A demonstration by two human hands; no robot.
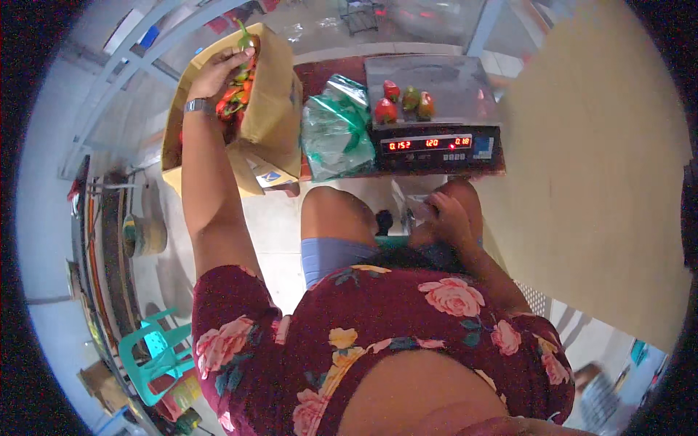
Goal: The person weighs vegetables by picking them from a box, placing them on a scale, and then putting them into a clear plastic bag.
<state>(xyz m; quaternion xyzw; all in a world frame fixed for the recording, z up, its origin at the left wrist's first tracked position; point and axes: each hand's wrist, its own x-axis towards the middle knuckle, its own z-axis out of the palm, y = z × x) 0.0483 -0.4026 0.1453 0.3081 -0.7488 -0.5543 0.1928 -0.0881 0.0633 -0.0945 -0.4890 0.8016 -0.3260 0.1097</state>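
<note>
My left hand (221,71), a watch at its wrist, is inside an open cardboard box (272,92) at the upper left. Its thumb and fingers grip a greenish pepper (246,41) with a green stem. Below it, red, orange and green peppers (235,98) lie in the box. Over my right knee, my right hand (451,215) holds what looks like a clear plastic bag (417,207), partly hidden by the fingers. On the steel plate of a digital scale (431,68) sit several red and green peppers (410,98); its display shows lit red digits.
Clear and green plastic bags (341,128) lie between box and scale on a dark red table (327,71). A large beige panel (589,163) stands close at the right. A turquoise plastic chair (155,354) is at the lower left.
</note>
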